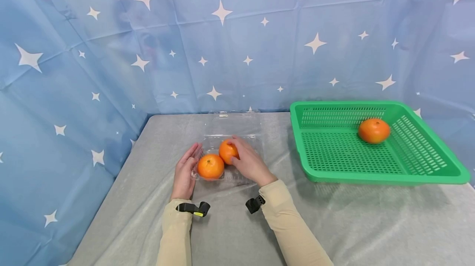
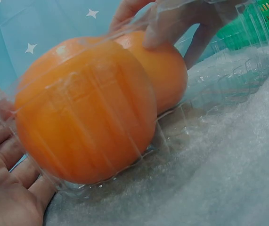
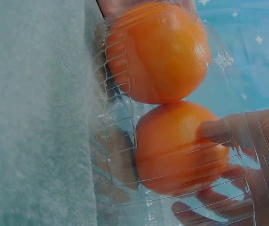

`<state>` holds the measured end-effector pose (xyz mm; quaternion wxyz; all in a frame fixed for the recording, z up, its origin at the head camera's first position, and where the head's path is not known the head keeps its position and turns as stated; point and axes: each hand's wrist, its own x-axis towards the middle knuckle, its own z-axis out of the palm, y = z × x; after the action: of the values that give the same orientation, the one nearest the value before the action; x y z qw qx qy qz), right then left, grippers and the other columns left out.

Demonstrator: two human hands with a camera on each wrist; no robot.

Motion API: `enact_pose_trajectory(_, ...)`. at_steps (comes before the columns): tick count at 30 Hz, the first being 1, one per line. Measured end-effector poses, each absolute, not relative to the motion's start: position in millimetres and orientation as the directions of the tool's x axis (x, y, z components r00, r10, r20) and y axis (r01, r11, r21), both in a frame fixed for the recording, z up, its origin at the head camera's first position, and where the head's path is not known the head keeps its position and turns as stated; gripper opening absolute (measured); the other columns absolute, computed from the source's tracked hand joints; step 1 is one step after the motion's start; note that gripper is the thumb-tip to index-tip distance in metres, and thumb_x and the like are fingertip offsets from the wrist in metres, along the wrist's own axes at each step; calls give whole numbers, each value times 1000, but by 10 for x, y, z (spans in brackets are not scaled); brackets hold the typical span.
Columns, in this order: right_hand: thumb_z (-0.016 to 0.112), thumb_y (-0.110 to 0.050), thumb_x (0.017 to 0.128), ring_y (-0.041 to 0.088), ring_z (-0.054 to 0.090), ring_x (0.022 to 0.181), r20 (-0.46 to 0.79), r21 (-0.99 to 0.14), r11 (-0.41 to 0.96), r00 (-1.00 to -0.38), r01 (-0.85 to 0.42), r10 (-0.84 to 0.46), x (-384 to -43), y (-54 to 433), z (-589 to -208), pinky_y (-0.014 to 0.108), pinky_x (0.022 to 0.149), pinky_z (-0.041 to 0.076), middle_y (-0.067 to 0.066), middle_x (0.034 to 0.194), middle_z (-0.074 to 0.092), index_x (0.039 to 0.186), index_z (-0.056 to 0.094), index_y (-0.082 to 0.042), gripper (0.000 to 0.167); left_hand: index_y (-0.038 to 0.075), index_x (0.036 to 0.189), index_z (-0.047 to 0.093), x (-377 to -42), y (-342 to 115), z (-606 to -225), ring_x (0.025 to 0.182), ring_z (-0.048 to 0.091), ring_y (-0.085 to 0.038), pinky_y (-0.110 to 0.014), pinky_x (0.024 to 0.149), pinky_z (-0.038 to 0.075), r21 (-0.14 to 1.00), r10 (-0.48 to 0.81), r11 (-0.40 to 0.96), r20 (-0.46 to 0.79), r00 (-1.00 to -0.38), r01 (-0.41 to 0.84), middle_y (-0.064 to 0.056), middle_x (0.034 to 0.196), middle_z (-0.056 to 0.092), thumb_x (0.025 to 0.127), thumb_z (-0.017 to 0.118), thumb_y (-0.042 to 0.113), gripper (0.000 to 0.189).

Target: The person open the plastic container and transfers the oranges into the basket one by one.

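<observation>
Two oranges lie side by side in a hinged clear plastic container (image 1: 243, 171), its lid (image 1: 233, 123) raised at the back. My right hand (image 1: 249, 159) reaches into the container and holds the farther orange (image 1: 227, 153) between thumb and fingers. In the right wrist view, the thumb lies on that orange (image 3: 176, 155) and the other fingers curve along its side. The nearer orange (image 1: 210, 167) rests in the left front part. My left hand (image 1: 184, 175) touches the container's left side, its fingers lying extended along the outer wall in the left wrist view.
A green perforated basket (image 1: 375, 177) stands at the right with one more orange (image 1: 374, 130) inside. The table is covered with grey cloth (image 1: 148, 167). Behind it hangs a blue curtain (image 1: 252, 76) with white stars.
</observation>
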<state>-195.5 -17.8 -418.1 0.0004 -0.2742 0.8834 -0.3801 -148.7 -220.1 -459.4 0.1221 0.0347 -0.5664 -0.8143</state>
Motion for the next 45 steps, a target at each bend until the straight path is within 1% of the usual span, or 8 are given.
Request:
enact_pose_trajectory(3, 58, -13, 84, 20, 30, 127, 218, -677, 551, -847, -489, -484, -1955, -179, -4180, 45, 100, 28, 1, 140, 33, 125, 46, -20, 43, 6, 135, 39, -1484, -2202, -4590, 124, 37, -18, -33, 105, 23, 931, -237, -331, 74, -969, 152, -5, 134, 44, 86, 34, -1, 50)
enact_pose_trajectory(8, 61, -13, 83, 18, 35, 123, 231, -680, 545, -849, -491, -476, -1956, -183, -4181, 40, 99, 30, 0, 135, 39, 124, 47, -18, 43, 4, 135, 38, -1480, -2202, -4589, 123, 39, -15, -32, 105, 22, 927, -234, -345, 65, -970, 146, -5, 134, 44, 86, 34, -2, 50)
enact_pose_trajectory(15, 63, -16, 81, 18, 37, 121, 230, -687, 552, -862, -473, -452, -1974, -174, -4186, 37, 98, 32, -1, 131, 42, 123, 48, -17, 45, 4, 135, 38, -1491, -2201, -4594, 123, 39, -15, -32, 105, 22, 925, -235, -349, 70, -969, 152, -4, 133, 45, 85, 34, -2, 50)
enact_pose_trajectory(20, 65, -14, 78, 17, 40, 117, 226, -698, 552, -871, -457, -436, -1979, -176, -4186, 37, 94, 36, -2, 127, 43, 121, 50, -18, 45, 4, 135, 38, -1491, -2201, -4595, 123, 39, -15, -32, 105, 22, 924, -233, -351, 72, -970, 153, -4, 133, 45, 85, 34, -2, 50)
enact_pose_trajectory(27, 67, -20, 78, 20, 44, 109, 176, -732, 555, -897, -394, -405, -1962, -181, -4180, 41, 85, 43, -1, 125, 39, 119, 50, -21, 44, 5, 134, 39, -1489, -2208, -4598, 123, 39, -16, -31, 104, 24, 912, -228, -381, 69, -971, 154, -4, 132, 45, 86, 34, -3, 49)
enact_pose_trajectory(31, 67, -22, 78, 20, 45, 108, 159, -738, 561, -905, -375, -395, -1959, -181, -4186, 41, 84, 43, 0, 125, 37, 118, 49, -22, 44, 6, 133, 41, -1492, -2209, -4602, 123, 39, -16, -31, 104, 23, 911, -232, -384, 62, -971, 150, -4, 132, 46, 86, 34, -3, 48)
enact_pose_trajectory(40, 66, -21, 76, 16, 50, 98, 148, -743, 551, -897, -379, -416, -1969, -175, -4194, 35, 79, 43, -2, 118, 48, 118, 44, -21, 48, 7, 133, 41, -1487, -2204, -4587, 123, 39, -15, -30, 105, 22, 923, -234, -356, 64, -970, 147, -4, 133, 45, 86, 35, -2, 49)
enact_pose_trajectory(45, 67, -23, 76, 16, 50, 96, 141, -742, 557, -899, -374, -415, -1967, -178, -4197, 34, 77, 44, -2, 116, 48, 117, 43, -20, 48, 8, 133, 42, -1480, -2201, -4583, 124, 38, -16, -30, 105, 22, 930, -239, -336, 69, -969, 149, -4, 133, 45, 85, 35, -1, 49)
